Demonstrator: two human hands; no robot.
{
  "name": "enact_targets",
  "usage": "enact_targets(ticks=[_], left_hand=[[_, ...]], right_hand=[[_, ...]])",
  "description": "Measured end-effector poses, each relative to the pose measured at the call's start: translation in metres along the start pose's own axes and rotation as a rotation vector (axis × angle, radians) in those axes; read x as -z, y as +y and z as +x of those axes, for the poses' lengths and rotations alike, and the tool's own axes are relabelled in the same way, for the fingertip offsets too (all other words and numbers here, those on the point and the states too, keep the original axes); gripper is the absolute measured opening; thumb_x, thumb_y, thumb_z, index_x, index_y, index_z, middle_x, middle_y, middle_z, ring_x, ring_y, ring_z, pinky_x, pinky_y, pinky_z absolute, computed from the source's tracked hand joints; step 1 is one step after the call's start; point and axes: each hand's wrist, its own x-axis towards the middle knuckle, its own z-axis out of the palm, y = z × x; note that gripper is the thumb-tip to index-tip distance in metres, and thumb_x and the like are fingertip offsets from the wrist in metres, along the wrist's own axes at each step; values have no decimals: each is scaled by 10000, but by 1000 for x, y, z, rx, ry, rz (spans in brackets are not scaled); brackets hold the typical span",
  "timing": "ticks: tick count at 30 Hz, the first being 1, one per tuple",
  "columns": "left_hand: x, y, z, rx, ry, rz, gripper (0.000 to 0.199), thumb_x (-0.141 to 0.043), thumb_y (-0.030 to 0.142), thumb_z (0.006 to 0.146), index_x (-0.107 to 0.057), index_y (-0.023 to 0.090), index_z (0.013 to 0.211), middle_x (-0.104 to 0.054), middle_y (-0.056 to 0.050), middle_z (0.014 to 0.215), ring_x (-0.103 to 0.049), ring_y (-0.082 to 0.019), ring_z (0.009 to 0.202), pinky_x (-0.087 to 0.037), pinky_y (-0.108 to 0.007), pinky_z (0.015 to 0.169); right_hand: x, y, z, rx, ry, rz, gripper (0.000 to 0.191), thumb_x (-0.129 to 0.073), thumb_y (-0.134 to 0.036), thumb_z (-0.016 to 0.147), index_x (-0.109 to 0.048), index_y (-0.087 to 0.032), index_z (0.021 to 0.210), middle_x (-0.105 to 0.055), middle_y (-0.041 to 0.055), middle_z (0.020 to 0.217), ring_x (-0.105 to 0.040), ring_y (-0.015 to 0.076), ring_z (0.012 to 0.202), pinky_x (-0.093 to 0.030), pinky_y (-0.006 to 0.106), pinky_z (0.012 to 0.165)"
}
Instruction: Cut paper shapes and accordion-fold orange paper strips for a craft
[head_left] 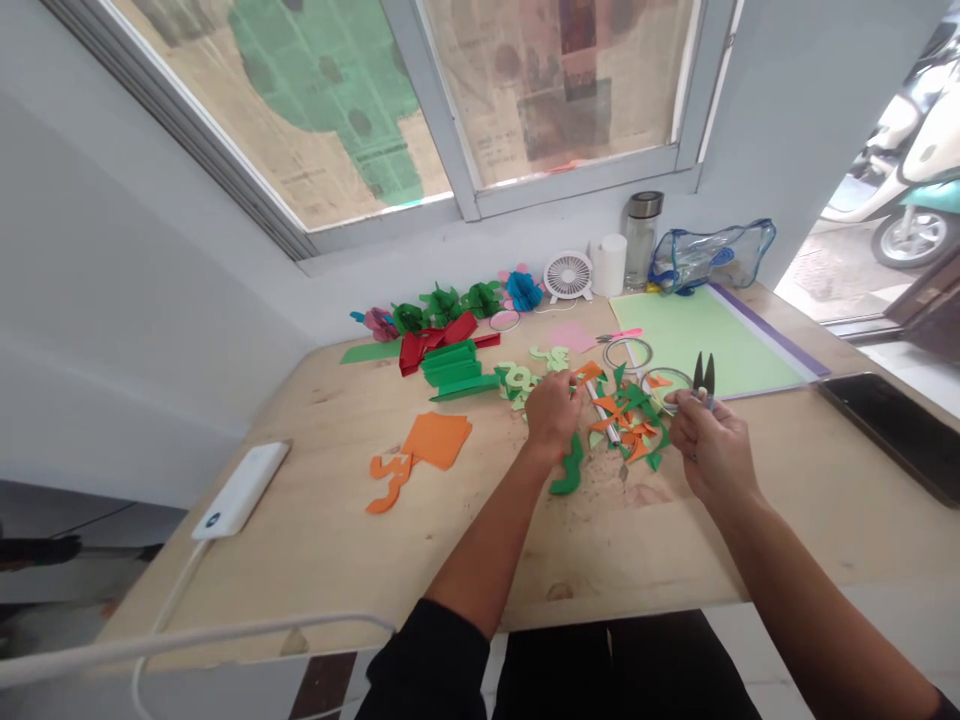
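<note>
My right hand (712, 445) is closed round a small pair of scissors (703, 375), their dark blades pointing up and slightly apart. My left hand (553, 412) reaches down to the table with its fingers curled, beside an orange paper scrap (589, 371); what its fingertips hold, if anything, is hidden. Below its wrist lies a wavy green paper cutout (568, 470). Orange and green scraps (637, 415) are heaped between my hands, around a pale stick (604, 412). Light green curved cutouts (517, 377) lie just beyond my left hand.
Orange sheets (439, 440) and a wavy orange cutout (391, 480) lie left. Folded green paper (454, 370), red paper (442, 340) and paper flowers (442, 303) stand behind. A small fan (568, 275), bottle (643, 240), phone (896, 425) and white power bank (241, 490) edge the table.
</note>
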Motion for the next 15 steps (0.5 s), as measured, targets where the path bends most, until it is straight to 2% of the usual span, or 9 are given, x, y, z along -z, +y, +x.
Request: enact_targets(ticks=[4,8,11,15], left_hand=[[-9,8,29,-26,-13,107,138,-585,243,837,-661,191,939,-677,-103,1002,-616,-247,995,-441,-324,806],[-15,19,44,-90,-32,162,148,-537,171,839,-675,175,894,-669,-119,947,-611,-268,983,-432,-346,802],[-12,24,40,-201,-52,163,209,-467,161,875,-674,169,905,-660,-132,967,-587,-274,1007,-419,-367,827],[-8,34,21,-482,-156,117,187,-484,243,904,-669,221,915,-668,-71,1003,-560,-233,1031,-392,-341,881]], right_hand=[[-1,0,0,0,5,3,292,-812,-363,589,-650,-132,664,-283,-108,455,-212,14,395,-147,163,348],[1,-1,0,4,13,-8,299,-808,-376,604,-661,-127,681,-271,-112,451,-209,15,397,-143,163,352],[4,-4,1,20,12,-12,294,-806,-371,610,-654,-129,677,-266,-113,447,-209,17,393,-148,167,352],[7,-13,1,55,28,-13,267,-805,-343,621,-650,-132,673,-268,-109,454,-217,14,393,-158,162,352]])
